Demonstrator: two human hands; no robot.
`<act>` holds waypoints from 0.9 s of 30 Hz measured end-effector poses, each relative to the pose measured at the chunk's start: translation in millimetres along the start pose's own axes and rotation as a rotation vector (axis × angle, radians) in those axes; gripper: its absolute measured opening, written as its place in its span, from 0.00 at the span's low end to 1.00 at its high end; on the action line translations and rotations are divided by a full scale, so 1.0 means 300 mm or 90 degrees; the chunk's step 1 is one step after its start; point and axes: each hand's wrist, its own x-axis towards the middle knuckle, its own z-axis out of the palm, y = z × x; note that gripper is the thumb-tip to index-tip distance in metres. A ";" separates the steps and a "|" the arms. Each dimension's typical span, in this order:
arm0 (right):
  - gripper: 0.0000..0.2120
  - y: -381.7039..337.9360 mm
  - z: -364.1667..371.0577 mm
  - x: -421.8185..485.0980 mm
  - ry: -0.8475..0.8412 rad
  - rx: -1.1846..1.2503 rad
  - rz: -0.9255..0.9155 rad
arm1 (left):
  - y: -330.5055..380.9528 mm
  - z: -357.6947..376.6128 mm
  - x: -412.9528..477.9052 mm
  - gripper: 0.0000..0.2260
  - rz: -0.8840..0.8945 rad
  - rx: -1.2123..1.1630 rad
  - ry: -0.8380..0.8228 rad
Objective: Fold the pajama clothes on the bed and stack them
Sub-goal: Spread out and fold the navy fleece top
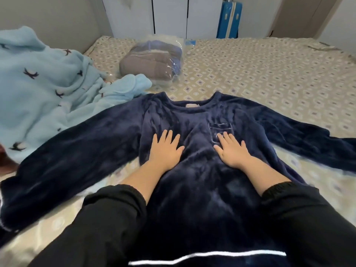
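The patterned bed (269,74) bears a navy pajama top (192,174), spread flat. At left lie heaped light-blue pajamas (38,89); a plastic-wrapped bundle (152,60) sits beyond.

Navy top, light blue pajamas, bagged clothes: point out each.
Navy top (192,128): head view, chest below the collar.
Light blue pajamas (40,93): head view, middle of the heap.
Bagged clothes (152,58): head view, top of the bundle.

Home bedroom, by the look: wide bed (269,74), white wardrobe (169,14) past its far end, blue suitcase (229,18) upright beside that, fleece pajamas (38,83) heaped and spread, bagged clothes (152,60) on the bed.
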 end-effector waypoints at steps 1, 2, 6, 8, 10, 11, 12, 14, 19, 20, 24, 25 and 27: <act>0.29 0.003 0.006 -0.040 -0.002 -0.004 0.002 | 0.023 -0.003 -0.037 0.27 0.004 -0.026 -0.017; 0.28 0.006 0.014 -0.081 0.001 -0.006 0.003 | 0.049 -0.002 -0.074 0.27 0.009 -0.044 -0.028; 0.28 0.018 0.072 -0.261 0.059 -0.047 -0.009 | 0.161 0.039 -0.243 0.27 0.032 -0.035 -0.008; 0.28 0.020 0.098 -0.340 0.083 -0.073 -0.014 | 0.215 0.052 -0.315 0.27 0.048 -0.040 0.009; 0.28 0.022 0.113 -0.402 0.095 -0.088 -0.028 | 0.259 0.062 -0.370 0.26 0.066 -0.042 0.019; 0.28 0.026 0.118 -0.435 0.097 -0.094 -0.040 | 0.277 0.069 -0.398 0.26 0.074 -0.035 0.028; 0.28 0.037 0.123 -0.464 0.095 -0.101 -0.055 | 0.289 0.077 -0.419 0.26 0.079 -0.029 0.039; 0.27 0.080 0.123 -0.514 0.088 -0.109 -0.068 | 0.295 0.085 -0.446 0.25 0.080 -0.028 0.057; 0.24 0.226 0.049 -0.572 0.181 -0.081 0.084 | 0.292 0.083 -0.441 0.24 0.075 -0.055 0.071; 0.24 0.249 0.037 -0.581 0.214 -0.082 0.144 | 0.294 0.084 -0.441 0.24 0.073 -0.058 0.075; 0.25 0.290 0.011 -0.615 0.219 -0.010 0.345 | 0.295 0.090 -0.439 0.24 0.061 -0.067 0.091; 0.23 0.295 0.008 -0.615 0.211 -0.001 0.345 | 0.295 0.090 -0.439 0.24 0.059 -0.073 0.095; 0.19 0.302 -0.007 -0.609 0.207 0.075 0.319 | 0.297 0.090 -0.440 0.24 0.056 -0.085 0.102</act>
